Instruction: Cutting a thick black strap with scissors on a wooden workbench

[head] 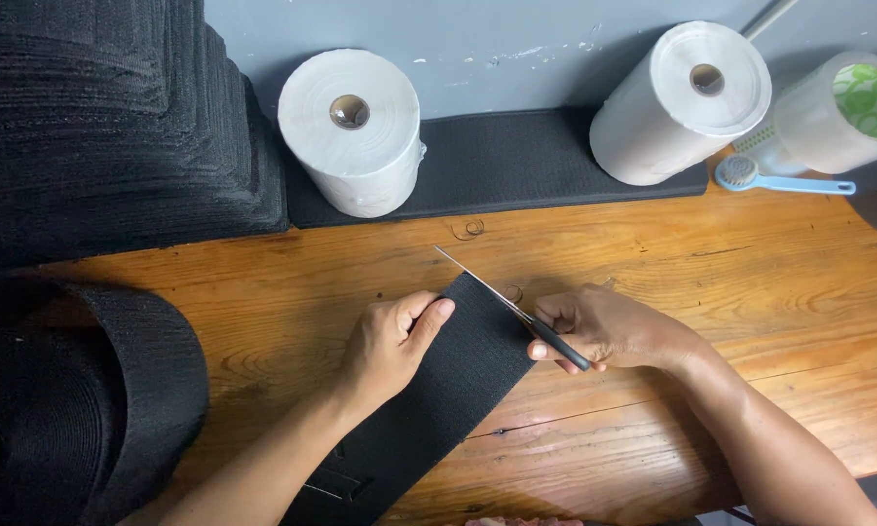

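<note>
While pinned flat: the black elastic strip (438,390) runs diagonally across the wooden bench (750,282), its far end between both hands.
Scissors (516,307): blades lie along that end edge, tips pointing up-left, seemingly lined up to trim it square.
Left hand (394,346): fingers curled, thumb pressing the strip's left edge, likely to keep it taut.
Right hand (604,326): closed around the black scissor handles, wrist low on the bench.
Behind: white rolls (355,131), stacked black webbing (107,127), blue brush (784,180).
</note>
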